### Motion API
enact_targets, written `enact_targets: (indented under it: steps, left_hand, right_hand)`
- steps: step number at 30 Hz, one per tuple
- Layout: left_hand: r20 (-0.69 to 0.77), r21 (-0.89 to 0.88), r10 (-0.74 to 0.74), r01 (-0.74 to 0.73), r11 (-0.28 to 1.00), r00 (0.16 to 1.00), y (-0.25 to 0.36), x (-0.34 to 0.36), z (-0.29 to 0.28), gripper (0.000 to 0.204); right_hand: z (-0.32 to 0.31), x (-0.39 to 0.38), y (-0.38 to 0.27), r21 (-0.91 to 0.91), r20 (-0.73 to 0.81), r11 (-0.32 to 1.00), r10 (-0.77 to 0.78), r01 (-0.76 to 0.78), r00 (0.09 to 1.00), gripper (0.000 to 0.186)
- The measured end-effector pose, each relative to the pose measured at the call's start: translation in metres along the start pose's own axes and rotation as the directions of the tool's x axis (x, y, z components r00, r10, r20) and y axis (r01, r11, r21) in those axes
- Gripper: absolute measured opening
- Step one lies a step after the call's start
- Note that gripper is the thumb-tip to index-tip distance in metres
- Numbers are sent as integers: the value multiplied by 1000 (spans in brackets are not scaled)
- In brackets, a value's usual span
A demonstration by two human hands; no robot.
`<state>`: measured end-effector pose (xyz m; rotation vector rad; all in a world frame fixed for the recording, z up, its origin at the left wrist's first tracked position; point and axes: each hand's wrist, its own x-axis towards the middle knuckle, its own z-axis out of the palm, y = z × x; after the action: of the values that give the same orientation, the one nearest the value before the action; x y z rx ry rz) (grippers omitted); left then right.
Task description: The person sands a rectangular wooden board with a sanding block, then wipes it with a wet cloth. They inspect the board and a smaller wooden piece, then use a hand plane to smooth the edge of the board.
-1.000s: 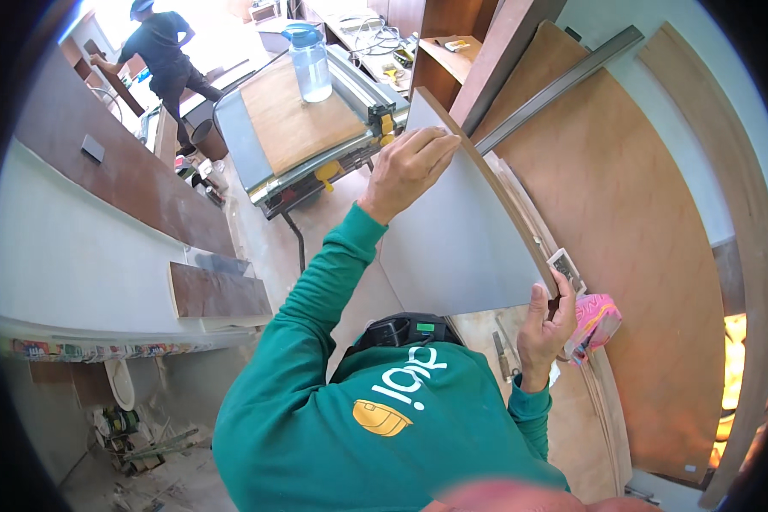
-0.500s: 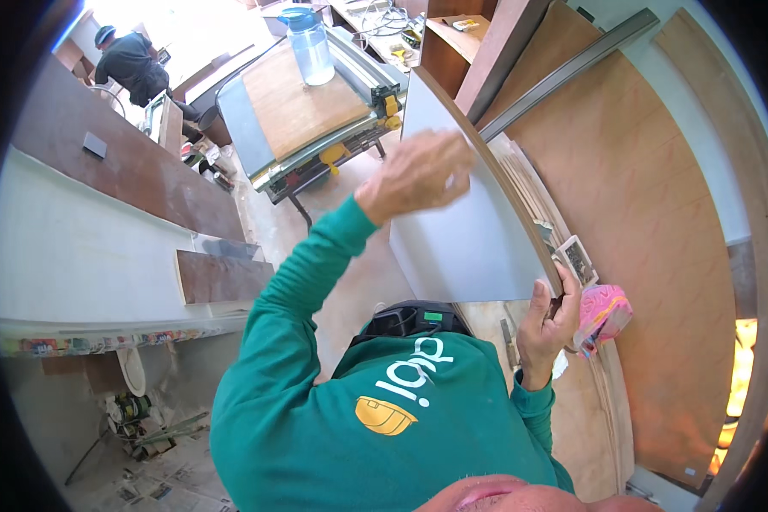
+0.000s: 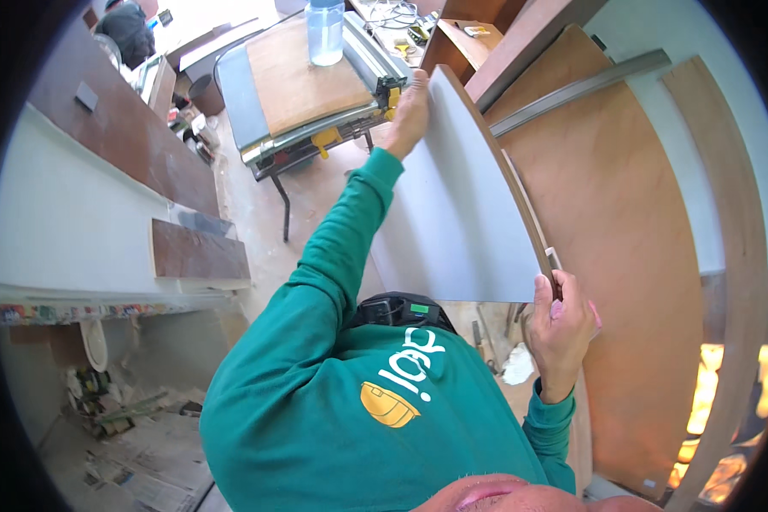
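Observation:
A white-faced panel [image 3: 465, 200] with a brown edge stands tilted in front of me. My right hand [image 3: 561, 328] is closed on its near right corner, thumb on the white face and fingers around the brown edge. At the far left edge of the panel, my left hand [image 3: 408, 118] grips it with the arm stretched out; some of its fingers are hidden. A pink item is mostly covered by my right hand.
A table saw [image 3: 256, 85] with a wooden board [image 3: 307, 90] and a water jug [image 3: 325, 38] stands ahead. Large brown sheets [image 3: 631, 256] lean at right, crossed by a metal bar [image 3: 580, 92]. Another person [image 3: 126, 34] bends at far left.
My left hand has come down from above the white face onto the panel's far left edge. The panel has shifted, and my right hand now covers most of the pink item.

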<state>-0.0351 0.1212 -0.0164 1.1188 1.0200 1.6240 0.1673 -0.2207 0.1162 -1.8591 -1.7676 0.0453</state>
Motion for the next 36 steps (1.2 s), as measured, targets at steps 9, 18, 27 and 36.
enact_targets:
  steps: [9, 18, 27, 36]
  left_hand:
    - [-209, 81, -33, 51, 995, 977, 3, -9, 30, 82]
    - [-173, 74, -67, 80, 994, 983, 8, -13, 34, 78]
    - [-241, 119, 2, 28, 993, 970, 3, -8, 43, 77]
    - [184, 892, 410, -327, 313, 894, -78, 25, 1, 62]
  right_hand:
    - [32, 135, -31, -207, 215, 946, -206, 251, 955, 45]
    - [108, 242, -84, -352, 181, 884, -257, 307, 949, 48]
    - [61, 178, -49, -192, 274, 938, -232, 289, 933, 25]
    - [-31, 114, 8, 128, 246, 977, 132, -168, 960, 30]
